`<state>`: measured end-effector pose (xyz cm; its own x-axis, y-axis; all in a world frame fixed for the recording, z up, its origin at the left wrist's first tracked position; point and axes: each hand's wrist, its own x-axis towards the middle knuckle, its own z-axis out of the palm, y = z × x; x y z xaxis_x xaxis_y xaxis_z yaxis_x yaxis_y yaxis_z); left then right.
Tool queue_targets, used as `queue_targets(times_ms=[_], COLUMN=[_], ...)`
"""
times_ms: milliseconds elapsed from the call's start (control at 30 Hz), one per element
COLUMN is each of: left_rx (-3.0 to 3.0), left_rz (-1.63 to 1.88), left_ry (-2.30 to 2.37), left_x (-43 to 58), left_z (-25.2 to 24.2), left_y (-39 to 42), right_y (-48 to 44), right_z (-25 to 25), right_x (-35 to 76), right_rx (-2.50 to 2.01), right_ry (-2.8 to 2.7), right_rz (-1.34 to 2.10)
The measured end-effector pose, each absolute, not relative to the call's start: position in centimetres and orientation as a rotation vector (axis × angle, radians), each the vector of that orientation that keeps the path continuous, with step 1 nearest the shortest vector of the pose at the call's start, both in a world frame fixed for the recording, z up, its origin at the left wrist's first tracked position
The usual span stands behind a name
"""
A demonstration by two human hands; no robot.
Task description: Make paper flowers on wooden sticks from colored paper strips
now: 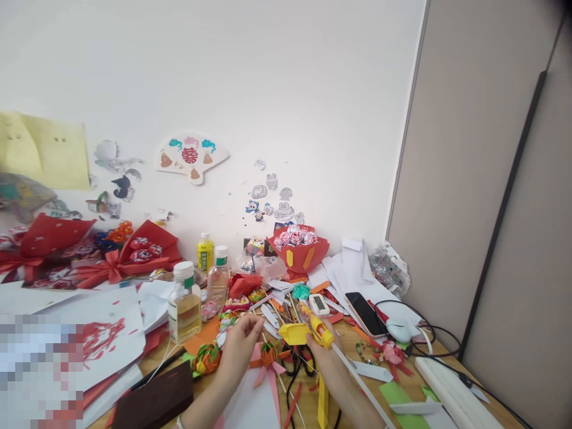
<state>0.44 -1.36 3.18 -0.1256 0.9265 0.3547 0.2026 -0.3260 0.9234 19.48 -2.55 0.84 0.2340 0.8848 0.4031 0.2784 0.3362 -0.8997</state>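
Note:
My right hand (325, 345) is closed around a yellow glue gun (316, 325) with a long white glue stick running out of its back toward the lower right. A folded yellow paper piece (294, 334) is at the fingertips of that hand. To the left, my left hand (245, 339) is raised over the desk with its fingers pressed together; whether something small is between them is too small to tell. An orange and green paper flower (270, 354) with pink ribbon lies between my forearms. Below my right hand, a yellow paper strip (323, 402) hangs or lies near black scissors handles (304, 361).
Two clear bottles, one amber-filled (184, 307), and a yellow bottle (205, 253) stand back left. A red bouquet (299, 250) is by the wall. A phone (365, 313), white timer (319, 304), cables and a dark brown box (154, 399) surround the work area.

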Motion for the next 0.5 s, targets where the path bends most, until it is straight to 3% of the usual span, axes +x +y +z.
queue_targets(times_ms=[500], left_rx=[1.633], left_rz=[1.478], left_ry=[1.273], left_x=[0.9], left_z=[4.2], left_y=[-2.6], right_y=[-3.2], right_z=[1.7], right_x=[19.4], right_rx=[-1.189], right_ry=[-1.309], right_rz=[0.607])
